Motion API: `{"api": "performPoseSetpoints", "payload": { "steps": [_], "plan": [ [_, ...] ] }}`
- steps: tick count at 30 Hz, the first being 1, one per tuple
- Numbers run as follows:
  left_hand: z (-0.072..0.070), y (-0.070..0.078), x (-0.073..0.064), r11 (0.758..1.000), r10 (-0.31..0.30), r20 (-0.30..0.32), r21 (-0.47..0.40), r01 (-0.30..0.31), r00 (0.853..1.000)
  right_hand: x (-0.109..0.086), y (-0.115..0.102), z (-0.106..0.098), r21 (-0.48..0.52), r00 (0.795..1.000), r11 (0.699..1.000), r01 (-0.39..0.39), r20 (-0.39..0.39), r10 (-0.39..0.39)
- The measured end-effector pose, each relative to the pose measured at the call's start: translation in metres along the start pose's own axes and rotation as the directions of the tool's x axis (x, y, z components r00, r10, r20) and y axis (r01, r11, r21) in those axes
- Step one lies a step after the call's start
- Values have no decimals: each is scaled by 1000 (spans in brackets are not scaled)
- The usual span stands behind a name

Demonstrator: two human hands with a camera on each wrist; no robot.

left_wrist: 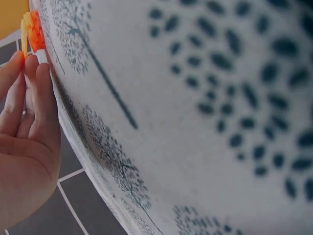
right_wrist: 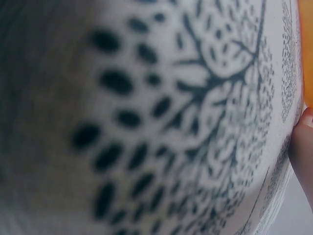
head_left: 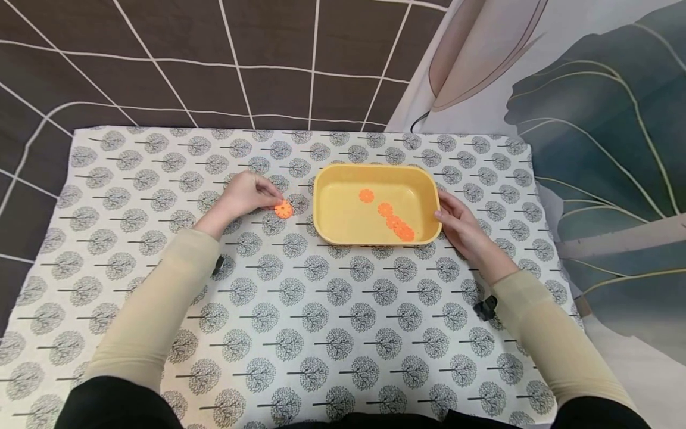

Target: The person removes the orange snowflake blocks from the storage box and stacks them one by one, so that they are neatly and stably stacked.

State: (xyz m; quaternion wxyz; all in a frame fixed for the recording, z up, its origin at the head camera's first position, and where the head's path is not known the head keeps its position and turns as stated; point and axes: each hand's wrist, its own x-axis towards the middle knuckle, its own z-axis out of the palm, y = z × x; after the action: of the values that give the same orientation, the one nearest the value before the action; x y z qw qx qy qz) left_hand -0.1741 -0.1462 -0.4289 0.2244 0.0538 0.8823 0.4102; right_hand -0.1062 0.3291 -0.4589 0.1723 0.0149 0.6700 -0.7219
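My left hand pinches an orange notched disc at its edge, left of the yellow plastic tub. In the left wrist view, the thumb and fingers hold a lighter orange disc beside a deeper orange piece, with a small white bit below it; how many pieces are pinched is unclear. Several orange discs lie inside the tub, some overlapping toward its front right corner. My right hand grips the tub's right end, thumb at the rim. Only part of that hand enters the right wrist view.
A white cloth with a tree print covers the table. Behind it stands a dark tiled wall with white lines. A patterned curtain hangs along the right side, and a dark cable shows at the back edge.
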Motion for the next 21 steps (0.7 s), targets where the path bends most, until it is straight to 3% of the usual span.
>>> {"api": "performPoseSetpoints", "payload": {
  "steps": [9,21],
  "plan": [
    [3,-3,1,999,26,-19,24,-25,999,0,0,0,-5,1000,1000,-5,1,5],
    [1,-2,1,1000,4,-5,-3,-4,1000,1,1,-1,-6,1000,1000,6,3,-6]
  ]
}}
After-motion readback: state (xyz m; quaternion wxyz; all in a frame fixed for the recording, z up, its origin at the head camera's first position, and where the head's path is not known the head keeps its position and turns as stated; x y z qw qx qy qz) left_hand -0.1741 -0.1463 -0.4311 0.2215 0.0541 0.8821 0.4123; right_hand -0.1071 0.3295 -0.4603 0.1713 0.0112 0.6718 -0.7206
